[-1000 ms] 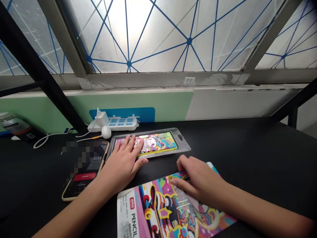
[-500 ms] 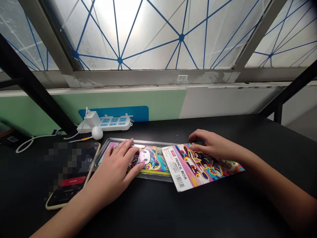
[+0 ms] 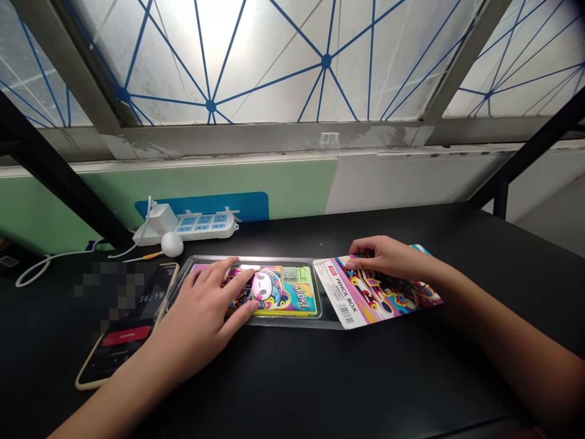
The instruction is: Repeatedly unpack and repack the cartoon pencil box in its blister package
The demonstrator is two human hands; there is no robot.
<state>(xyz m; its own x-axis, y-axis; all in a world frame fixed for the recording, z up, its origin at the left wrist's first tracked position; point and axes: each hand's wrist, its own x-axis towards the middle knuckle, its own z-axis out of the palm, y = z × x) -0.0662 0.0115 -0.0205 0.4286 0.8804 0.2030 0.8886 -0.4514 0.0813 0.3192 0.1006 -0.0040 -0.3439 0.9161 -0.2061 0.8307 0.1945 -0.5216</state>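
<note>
A colourful pencil box (image 3: pixel 286 291) with a cartoon face and the word "SPORT" lies in a clear plastic blister tray (image 3: pixel 256 321). My left hand (image 3: pixel 203 305) rests over the box's left half, fingers spread and thumb across its lower edge, hiding part of it. To the right, a printed card sleeve (image 3: pixel 370 296) marked "PENCIL BOX" overlaps the tray's right end. My right hand (image 3: pixel 384 256) holds that card at its far edge.
A smartphone (image 3: pixel 128 323) with a pixelated screen area lies left of the tray on the black table (image 3: pixel 292 378). Behind stand a white power strip (image 3: pixel 205 227), a plugged-in charger (image 3: pixel 162 219) and a round white object (image 3: pixel 172 244). Cables run left.
My right hand has carried the card from the table's front up to the tray's right end, and the card has turned. My left hand stays on the box.
</note>
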